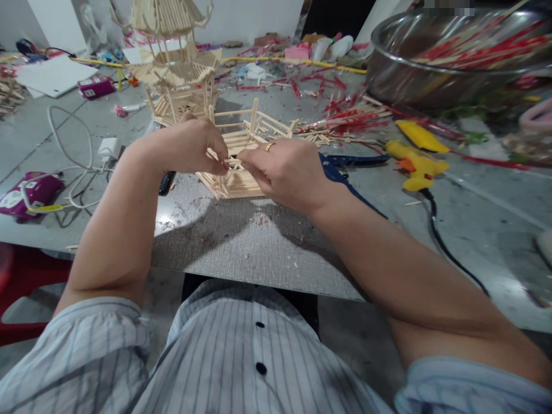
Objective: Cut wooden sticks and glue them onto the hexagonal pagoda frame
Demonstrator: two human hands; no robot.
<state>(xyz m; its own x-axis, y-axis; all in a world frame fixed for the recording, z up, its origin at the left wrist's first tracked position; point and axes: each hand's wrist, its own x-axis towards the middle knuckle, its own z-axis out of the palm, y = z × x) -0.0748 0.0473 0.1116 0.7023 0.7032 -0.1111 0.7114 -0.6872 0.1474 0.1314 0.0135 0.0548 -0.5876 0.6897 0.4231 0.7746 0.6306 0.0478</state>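
A low frame of thin wooden sticks [241,187], with several short posts and railings, lies on the table in front of me. Over its near side, my left hand [196,146] and my right hand [290,171] are both closed in a pinch. Between their fingertips is a short wooden stick [235,162], held level just above the frame's near railing or touching it; I cannot tell which. The right hand wears a gold ring. Both hands hide part of the frame. Behind the left hand stands a taller stick pagoda model [179,75] with tiered roofs.
To the right lie blue-handled pliers [338,167] and a yellow glue gun [418,167] with a black cord. A large metal basin [388,80] holds red-wrapped sticks. Loose sticks [319,138] and red scraps litter the back. White cables and a charger [109,149] are left.
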